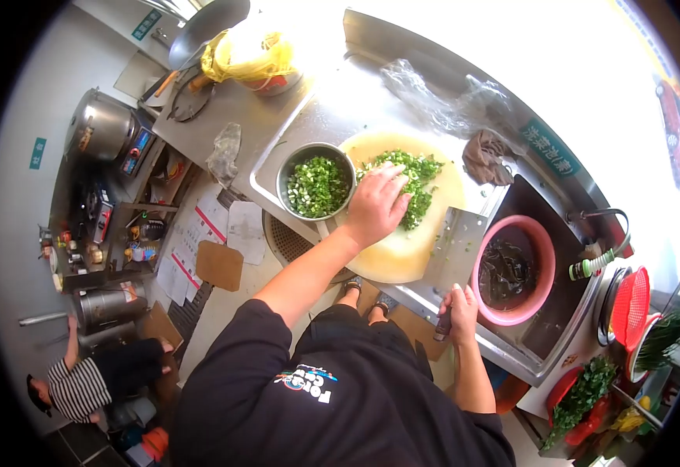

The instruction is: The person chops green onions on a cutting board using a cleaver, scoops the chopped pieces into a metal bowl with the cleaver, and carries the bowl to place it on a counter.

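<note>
My left hand (377,204) reaches palm down over the round cutting board (393,258), its fingers apart and touching a pile of chopped green onions (419,185). Just left of that hand stands a metal pot (280,191) with more chopped green onions (316,187) inside. In my right hand (462,313) is the handle of a cleaver (453,245). Its broad blade lies over the board's right edge, with green bits stuck to it.
A pink basin (542,288) holding dark liquid sits in the sink (567,327) at right. Behind the board are a clear plastic bag (441,97) and a brown rag (486,156). Leafy greens (585,401) stand at far right. Another person (91,381) works at lower left.
</note>
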Demonstrator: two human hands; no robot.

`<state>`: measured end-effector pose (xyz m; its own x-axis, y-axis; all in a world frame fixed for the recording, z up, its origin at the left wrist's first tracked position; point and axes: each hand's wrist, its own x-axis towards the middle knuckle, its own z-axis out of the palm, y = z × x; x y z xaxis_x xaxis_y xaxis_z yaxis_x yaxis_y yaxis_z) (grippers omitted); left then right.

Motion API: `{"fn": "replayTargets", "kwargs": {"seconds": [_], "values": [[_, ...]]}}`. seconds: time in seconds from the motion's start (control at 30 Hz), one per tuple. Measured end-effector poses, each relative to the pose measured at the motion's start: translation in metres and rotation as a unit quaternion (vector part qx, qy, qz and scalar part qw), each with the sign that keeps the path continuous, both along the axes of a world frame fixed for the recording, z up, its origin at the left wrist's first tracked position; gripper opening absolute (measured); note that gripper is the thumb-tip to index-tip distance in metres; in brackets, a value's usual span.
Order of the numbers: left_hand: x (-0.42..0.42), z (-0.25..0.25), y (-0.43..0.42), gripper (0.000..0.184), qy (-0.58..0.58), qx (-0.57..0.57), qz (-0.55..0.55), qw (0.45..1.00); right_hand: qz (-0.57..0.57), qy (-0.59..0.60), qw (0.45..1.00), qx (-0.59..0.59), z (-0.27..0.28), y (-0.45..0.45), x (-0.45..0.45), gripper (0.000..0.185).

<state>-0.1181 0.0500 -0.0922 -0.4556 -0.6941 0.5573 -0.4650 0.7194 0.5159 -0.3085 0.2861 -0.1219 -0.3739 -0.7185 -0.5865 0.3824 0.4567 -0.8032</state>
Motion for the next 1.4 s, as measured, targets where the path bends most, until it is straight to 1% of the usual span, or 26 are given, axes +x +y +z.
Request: {"fn": "replayTargets", "kwargs": {"seconds": [0.07, 0.1, 0.17, 0.2, 0.27, 0.33, 0.4, 0.43, 0.47, 0.53, 0.57, 0.73, 0.8, 0.83, 0.87, 0.93, 0.97, 1.0, 1.07, 1.1, 1.17, 1.2, 1.27, 1.3, 1.33, 1.4], "values": [[-0.016, -0.029, -0.003, 0.041, -0.043, 0.018, -0.015, 0.999, -0.024, -0.031, 0.999, 0.000, -0.014, 0.005, 0.016, 0.021], [-0.020, -0.038, -0.006, 0.041, -0.046, 0.019, -0.020, 0.999, -0.025, -0.040, 0.999, -0.004, -0.025, 0.005, 0.024, 0.023], [-0.027, -0.051, -0.010, 0.054, -0.124, -0.001, 0.035, 0.992, -0.024, -0.042, 0.999, -0.003, -0.025, -0.011, 0.046, 0.024], [-0.030, -0.054, -0.009, 0.054, -0.126, 0.002, 0.031, 0.992, -0.022, -0.047, 0.999, 0.005, -0.022, -0.022, 0.055, 0.025], [-0.031, -0.058, -0.010, 0.063, -0.169, 0.016, 0.006, 0.985, -0.001, -0.076, 0.997, -0.018, -0.032, -0.043, 0.069, 0.023], [-0.033, -0.061, -0.007, 0.058, -0.156, 0.000, 0.000, 0.988, 0.003, -0.094, 0.995, -0.014, -0.029, -0.063, 0.075, 0.022], [-0.035, -0.063, -0.004, 0.051, -0.106, 0.015, 0.005, 0.994, 0.015, -0.135, 0.990, -0.031, -0.026, -0.074, 0.075, 0.020], [-0.038, -0.063, -0.002, 0.037, -0.061, -0.002, 0.017, 0.998, 0.031, -0.133, 0.990, -0.037, -0.022, -0.075, 0.071, 0.019], [-0.040, -0.062, -0.001, 0.037, -0.057, -0.005, 0.021, 0.998, 0.036, -0.129, 0.990, -0.039, -0.016, -0.074, 0.066, 0.019], [-0.044, -0.055, 0.005, 0.026, 0.013, 0.040, 0.007, 0.999, 0.074, -0.093, 0.992, -0.029, 0.000, -0.064, 0.057, 0.019], [-0.046, -0.047, 0.009, 0.020, 0.039, 0.026, 0.008, 0.999, 0.077, -0.076, 0.993, -0.040, 0.007, -0.059, 0.055, 0.019], [-0.021, 0.009, 0.013, 0.017, 0.087, -0.011, 0.054, 0.995, 0.125, -0.051, 0.990, -0.048, 0.061, -0.061, 0.064, 0.020], [0.008, 0.036, 0.007, 0.016, 0.082, -0.047, 0.098, 0.991, 0.210, -0.034, 0.974, -0.078, 0.080, -0.076, 0.078, 0.019], [0.026, 0.040, 0.001, 0.016, 0.074, -0.055, 0.119, 0.989, 0.232, -0.020, 0.967, -0.106, 0.090, -0.088, 0.089, 0.020], [0.042, 0.042, -0.007, 0.015, 0.065, -0.063, 0.141, 0.986, 0.249, -0.028, 0.965, -0.077, 0.102, -0.102, 0.100, 0.021], [0.072, 0.033, -0.020, 0.015, 0.046, -0.027, 0.187, 0.981, 0.314, -0.026, 0.947, -0.066, 0.104, -0.129, 0.116, 0.022], [0.084, 0.018, -0.029, 0.015, 0.026, 0.002, 0.202, 0.979, 0.317, -0.027, 0.945, -0.070, 0.106, -0.136, 0.122, 0.022], [0.095, 0.000, -0.037, 0.020, 0.000, 0.020, 0.216, 0.976, 0.307, -0.014, 0.950, -0.058, 0.107, -0.142, 0.127, 0.023], [0.105, -0.023, -0.045, 0.039, -0.073, 0.101, 0.220, 0.968, 0.298, 0.000, 0.953, -0.046, 0.103, -0.143, 0.130, 0.023], [0.104, -0.024, -0.042, 0.039, -0.072, 0.104, 0.221, 0.967, 0.278, 0.006, 0.959, -0.045, 0.096, -0.135, 0.122, 0.023], [0.095, -0.022, -0.034, 0.057, -0.227, 0.139, 0.243, 0.933, 0.270, 0.028, 0.961, -0.048, 0.096, -0.118, 0.098, 0.023], [0.092, -0.016, -0.030, 0.057, -0.225, 0.143, 0.240, 0.933, 0.242, 0.016, 0.969, -0.047, 0.102, -0.108, 0.089, 0.022], [0.088, -0.003, -0.028, 0.064, -0.273, 0.169, 0.246, 0.915, 0.212, 0.046, 0.974, -0.060, 0.101, -0.089, 0.066, 0.021], [0.084, -0.001, -0.028, 0.061, -0.256, 0.114, 0.256, 0.925, 0.188, 0.043, 0.979, -0.060, 0.098, -0.080, 0.056, 0.021], [0.078, 0.011, -0.026, 0.052, -0.212, 0.032, 0.244, 0.946, 0.162, 0.038, 0.984, -0.059, 0.095, -0.072, 0.046, 0.021], [0.057, 0.032, -0.025, 0.033, -0.074, -0.062, 0.157, 0.983, 0.133, 0.050, 0.988, -0.061, 0.081, -0.057, 0.027, 0.019]]}}
